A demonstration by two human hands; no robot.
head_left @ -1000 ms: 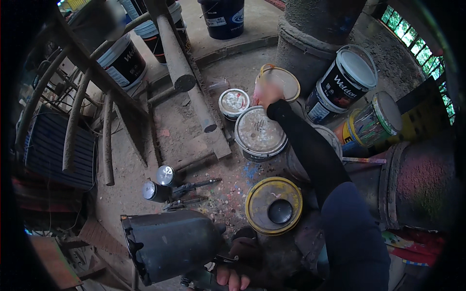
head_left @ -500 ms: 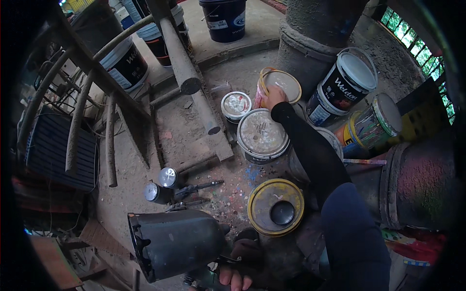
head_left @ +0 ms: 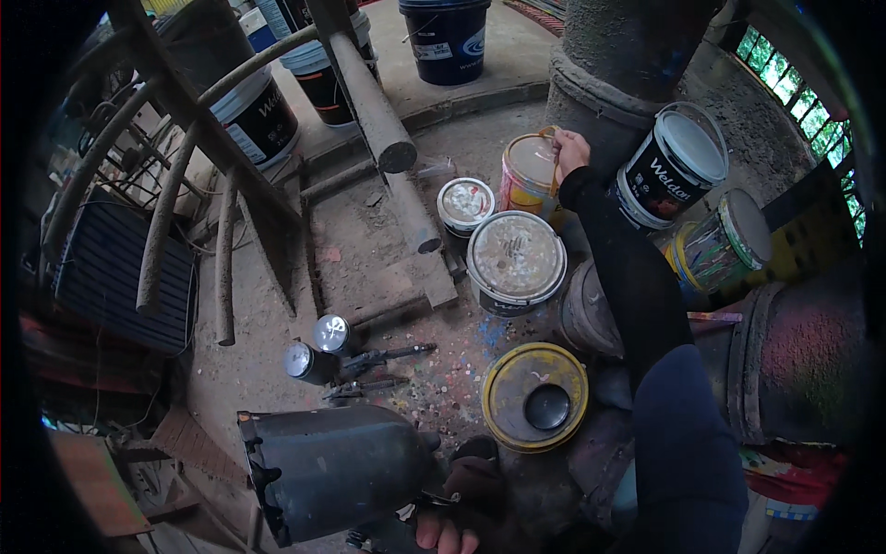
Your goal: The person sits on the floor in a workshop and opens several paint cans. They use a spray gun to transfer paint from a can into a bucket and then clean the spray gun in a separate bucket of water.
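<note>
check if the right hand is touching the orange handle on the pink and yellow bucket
Touching. The head view shows the right hand with its fingers on the orange handle, no gap visible between them.

The right arm stretches forward to a curled right hand; the left hand curls low.

Head-worn fisheye | faces down at floor | left hand near, right hand farther | outer view seems murky

bucket handle: orange | bucket: yellow, pink | vessel: dark grey | sleeve: black, navy
</note>
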